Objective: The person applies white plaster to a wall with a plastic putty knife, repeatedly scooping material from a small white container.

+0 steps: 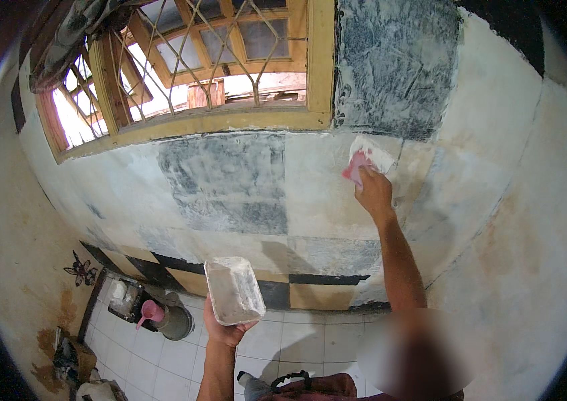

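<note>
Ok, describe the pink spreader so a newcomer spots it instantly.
Find the yellow-framed grilled window, then the wall just off its lower right corner. There the right hand grips the pink spreader, beside a white smear. It is flat-looking, up at the wall; the other pink thing, a handled dipper, is down at the bucket.

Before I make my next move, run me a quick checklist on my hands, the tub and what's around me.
1. Right hand gripping the pink spreader: ok, at the wall just below the dark panel.
2. Left hand supporting the white tub: ok, held from its lower end.
3. Enough material left in the tub: cannot tell; whitish residue coats the inside, but its depth doesn't show.
4. Bright white patch by the spreader evenly finished: not ok, its edges look ragged.
5. Bucket clear of the left hand: ok, it stands apart on the floor, to the left.
</note>
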The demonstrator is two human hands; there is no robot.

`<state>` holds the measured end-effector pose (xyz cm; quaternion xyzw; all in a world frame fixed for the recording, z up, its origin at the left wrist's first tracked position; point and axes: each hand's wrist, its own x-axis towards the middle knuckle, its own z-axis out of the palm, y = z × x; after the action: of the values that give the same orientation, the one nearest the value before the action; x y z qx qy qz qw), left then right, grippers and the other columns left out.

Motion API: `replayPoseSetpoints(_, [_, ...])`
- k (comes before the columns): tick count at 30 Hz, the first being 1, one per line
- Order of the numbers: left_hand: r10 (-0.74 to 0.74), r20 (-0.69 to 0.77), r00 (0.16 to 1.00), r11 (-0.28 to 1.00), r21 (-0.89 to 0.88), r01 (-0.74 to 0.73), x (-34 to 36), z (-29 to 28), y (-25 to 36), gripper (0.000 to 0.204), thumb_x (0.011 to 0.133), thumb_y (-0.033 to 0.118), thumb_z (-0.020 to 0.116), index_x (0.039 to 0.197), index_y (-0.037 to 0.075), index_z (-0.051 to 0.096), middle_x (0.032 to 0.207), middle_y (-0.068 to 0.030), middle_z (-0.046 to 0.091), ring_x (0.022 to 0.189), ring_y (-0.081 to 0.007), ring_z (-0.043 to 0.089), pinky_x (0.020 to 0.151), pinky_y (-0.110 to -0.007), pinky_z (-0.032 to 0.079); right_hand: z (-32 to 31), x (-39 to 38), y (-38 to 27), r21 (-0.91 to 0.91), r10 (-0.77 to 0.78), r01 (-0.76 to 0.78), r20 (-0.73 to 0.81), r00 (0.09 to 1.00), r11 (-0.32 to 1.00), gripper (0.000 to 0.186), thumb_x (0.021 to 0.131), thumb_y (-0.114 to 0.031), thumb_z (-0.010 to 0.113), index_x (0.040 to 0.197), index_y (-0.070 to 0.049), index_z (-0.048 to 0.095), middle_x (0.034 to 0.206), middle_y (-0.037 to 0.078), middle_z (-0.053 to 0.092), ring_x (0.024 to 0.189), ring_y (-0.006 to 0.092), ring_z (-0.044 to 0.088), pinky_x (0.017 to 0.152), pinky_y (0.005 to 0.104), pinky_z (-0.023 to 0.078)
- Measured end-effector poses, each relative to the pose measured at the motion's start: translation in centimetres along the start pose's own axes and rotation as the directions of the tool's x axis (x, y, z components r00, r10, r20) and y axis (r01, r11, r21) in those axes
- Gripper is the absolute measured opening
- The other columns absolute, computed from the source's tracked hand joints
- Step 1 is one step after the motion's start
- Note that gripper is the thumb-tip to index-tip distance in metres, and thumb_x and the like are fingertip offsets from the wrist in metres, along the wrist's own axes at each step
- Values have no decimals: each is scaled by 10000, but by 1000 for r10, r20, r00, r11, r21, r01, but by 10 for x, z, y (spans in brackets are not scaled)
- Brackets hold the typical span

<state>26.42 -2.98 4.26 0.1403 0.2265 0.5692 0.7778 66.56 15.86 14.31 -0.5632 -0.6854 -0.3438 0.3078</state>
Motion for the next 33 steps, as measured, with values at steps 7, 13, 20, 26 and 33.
replayPoseSetpoints(7, [-57,-8,998,998,9,57,3,10,-4,656,920,594,333,1366,129,455,1245,-120,588,1034,-328,644,774,-518,573,14,-74,-15,256,-218,112,436,873,960,298,750,-72,578,1047,-80,607,955,163,659,929,344,643,771,464,520])
replayPoseSetpoints(13, [-61,36,997,997,53,59,4,11,-1,666,922,601,326,1358,115,458,1237,-119,592,1033,-322,646,736,-511,584,-43,-63,14,458,352,-284,-68,934,842,110,735,-40,586,827,-21,529,689,170,538,640,366,537,597,424,449])
replayPoseSetpoints(20, [-44,31,999,999,17,43,-4,5,0,665,913,594,361,1357,107,456,1224,-126,597,1035,-319,646,746,-535,581,-20,-3,51,338,514,-394,-446,732,855,176,735,-61,607,900,-31,553,720,167,585,635,357,569,602,412,468])
replayPoseSetpoints(26, [41,-67,997,999,19,-40,-16,6,6,632,922,585,336,1325,123,492,1201,-104,609,982,-306,663,715,-492,585,16,26,-94,439,14,-86,164,986,894,310,744,-129,636,1048,-83,597,985,186,649,865,401,617,762,488,495])
replayPoseSetpoints(33, [3,-36,999,1000,30,-2,-10,1,-1,668,913,600,336,1366,124,453,1261,-118,577,1059,-327,630,787,-544,562,15,-27,-116,546,127,-170,117,985,820,165,753,-85,623,910,-51,587,823,191,616,777,405,604,681,484,480])
